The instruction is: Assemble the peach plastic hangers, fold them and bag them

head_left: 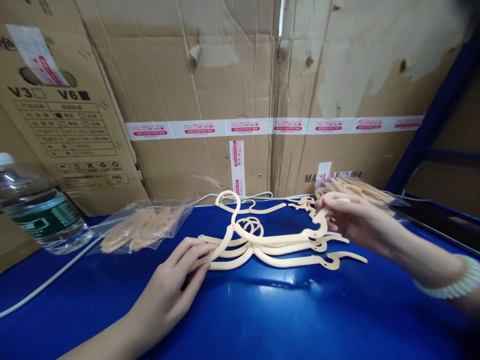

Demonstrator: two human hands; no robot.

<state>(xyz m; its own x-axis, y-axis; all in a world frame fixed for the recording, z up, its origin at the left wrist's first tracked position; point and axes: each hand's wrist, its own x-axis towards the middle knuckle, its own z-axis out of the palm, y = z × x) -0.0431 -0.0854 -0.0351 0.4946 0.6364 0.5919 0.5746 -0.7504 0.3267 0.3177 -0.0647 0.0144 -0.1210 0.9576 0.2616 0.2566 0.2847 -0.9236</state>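
My left hand (176,275) pinches one arm of a beige plastic clothes hanger (272,239), which is tilted with its hook up. At the hanger's other end, my right hand (348,220) grips a small beige curved end piece (319,225) that meets the arm tip; my fingers hide part of it. Under this one, more beige hangers (288,261) with similar curved ends lie overlapping on the blue table (240,315). Behind them lies another hanger (258,210) without such an end visible. Several loose small beige pieces (302,203) lie near my right hand.
A clear bag of beige parts (142,227) lies at left, another bag (356,189) at back right. A water bottle (41,210) stands far left beside a white cable (56,280). Cardboard (210,85) walls the back; a blue metal frame (423,110) rises at right.
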